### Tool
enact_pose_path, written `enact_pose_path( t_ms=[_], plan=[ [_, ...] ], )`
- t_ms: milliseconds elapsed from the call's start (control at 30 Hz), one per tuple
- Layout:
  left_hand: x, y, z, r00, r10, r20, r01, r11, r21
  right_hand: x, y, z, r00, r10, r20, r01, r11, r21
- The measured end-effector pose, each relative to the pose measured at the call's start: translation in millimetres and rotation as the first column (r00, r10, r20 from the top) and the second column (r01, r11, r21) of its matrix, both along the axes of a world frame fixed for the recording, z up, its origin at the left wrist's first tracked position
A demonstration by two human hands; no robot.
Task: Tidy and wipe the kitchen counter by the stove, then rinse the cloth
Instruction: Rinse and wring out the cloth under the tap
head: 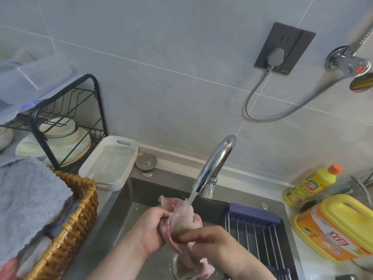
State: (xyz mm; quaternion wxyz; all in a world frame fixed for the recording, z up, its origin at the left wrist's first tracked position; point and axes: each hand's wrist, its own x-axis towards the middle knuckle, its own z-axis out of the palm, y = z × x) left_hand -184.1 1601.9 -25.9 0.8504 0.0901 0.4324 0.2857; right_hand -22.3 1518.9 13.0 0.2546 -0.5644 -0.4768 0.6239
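Left hand [154, 226] and right hand [205, 238] are clutching the pink cloth [181, 217], tap [218, 158] running at one o'clock; limp, waterlogged, probably best gripped bunched.

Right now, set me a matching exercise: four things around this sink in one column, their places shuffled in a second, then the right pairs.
Things
1. cloth
2. white tray
3. grey towel
4. yellow bottle

Places
A. right of the sink, by the wall
B. draped over the wicker basket
C. under the running tap, gripped by the left hand and right hand
D. beside the dish rack

Pairs: 1-C, 2-D, 3-B, 4-A
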Motion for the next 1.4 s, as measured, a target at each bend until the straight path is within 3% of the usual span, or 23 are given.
enact_pose_path(
  t_ms=[67,133,233,300,433,600,833,1000,1167,1300,1400],
  plan=[
    [-3,-3,3,0.995,0.000,0.095,-0.002,1.000,0.021,12,4,-18,0.939,-0.322,-0.118,0.314,0.946,-0.084],
    [-5,-5,-2,0.988,-0.007,0.154,0.001,0.999,0.039,19,10,-39,0.834,-0.540,-0.116,0.530,0.842,-0.105],
    [-8,-7,-6,0.982,-0.076,0.171,0.066,0.996,0.065,11,18,-56,0.710,-0.680,-0.184,0.645,0.733,-0.218],
    [-10,-9,-5,0.976,-0.135,0.170,0.116,0.986,0.118,2,21,-56,0.651,-0.718,-0.246,0.622,0.690,-0.370],
    [-14,-13,1,0.970,-0.228,0.086,0.201,0.948,0.249,-8,21,-57,0.682,-0.579,-0.446,0.326,0.787,-0.523],
    [-25,-13,-3,0.979,-0.168,-0.113,0.197,0.922,0.332,-4,17,-55,0.704,-0.472,-0.530,0.307,0.876,-0.372],
    [-21,-14,-3,0.906,-0.051,-0.421,0.211,0.915,0.345,7,18,-53,0.688,-0.538,-0.487,0.447,0.843,-0.300],
    [-24,-4,-3,0.940,-0.023,-0.341,0.149,0.925,0.349,6,25,-44,0.747,-0.495,-0.445,0.465,0.866,-0.183],
    [-20,-2,-2,0.961,-0.031,-0.275,0.140,0.912,0.386,7,30,-42,0.795,-0.486,-0.362,0.457,0.873,-0.168],
    [-9,-3,-4,0.885,0.018,-0.465,0.235,0.845,0.480,3,29,-43,0.869,-0.439,-0.229,0.424,0.899,-0.114],
    [-4,-4,-4,0.851,0.091,-0.516,0.195,0.859,0.473,-2,28,-44,0.898,-0.407,-0.170,0.397,0.914,-0.086]
  ],
)
